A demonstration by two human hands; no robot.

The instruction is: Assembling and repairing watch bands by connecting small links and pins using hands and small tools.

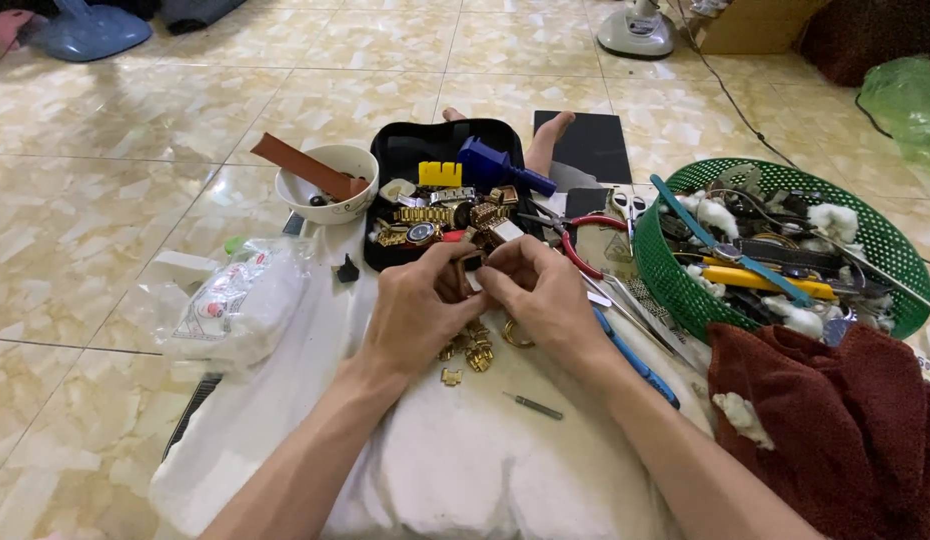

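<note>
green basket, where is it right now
In the head view the green basket sits on the floor at the person's right, beside the red-handled pliers and above the dark red towel.

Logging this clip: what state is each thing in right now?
Left hand: pinching a small gold watch part.
Right hand: gripping the same part.
Black case: open, full of watch pieces.
Bowl: upright, brown strap leaning out.
Green basket: upright, filled.
Pliers: lying flat.

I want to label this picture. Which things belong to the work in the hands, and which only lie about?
In use: left hand, right hand, small gold watch part, loose gold links.

Lying about: green basket, white bowl, red cloth, black tray.
</note>
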